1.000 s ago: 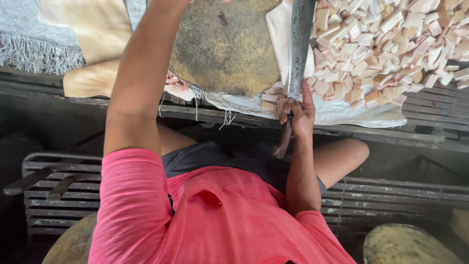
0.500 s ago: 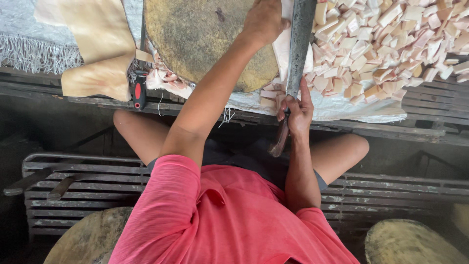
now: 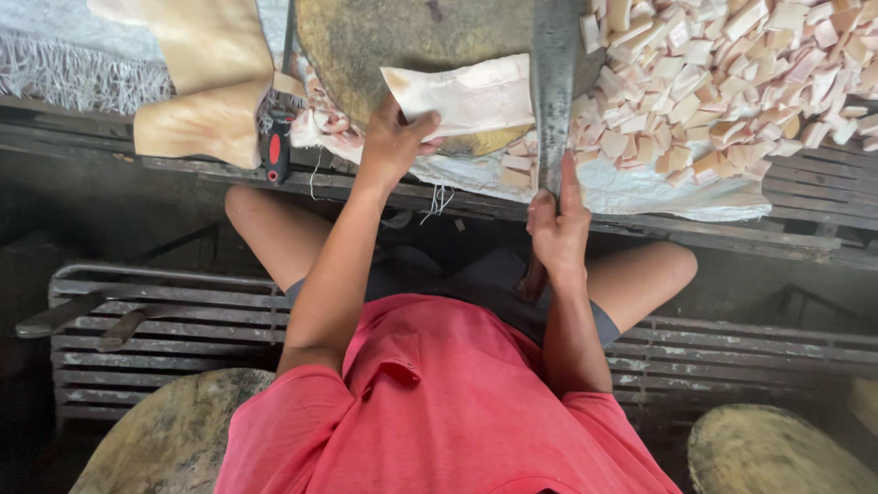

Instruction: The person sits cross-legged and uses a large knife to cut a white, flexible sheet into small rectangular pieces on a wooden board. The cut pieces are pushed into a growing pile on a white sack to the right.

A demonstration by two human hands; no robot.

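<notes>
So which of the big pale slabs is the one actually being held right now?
The flat slab on the round chopping block, pinned by the left hand beside the cleaver. The two slabs at far left lie untouched.

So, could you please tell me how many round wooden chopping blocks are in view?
3. One chopping block lies at the top under the pale slab held by the left hand; one sits bottom left, one bottom right. Others may lie outside the frame.
</notes>
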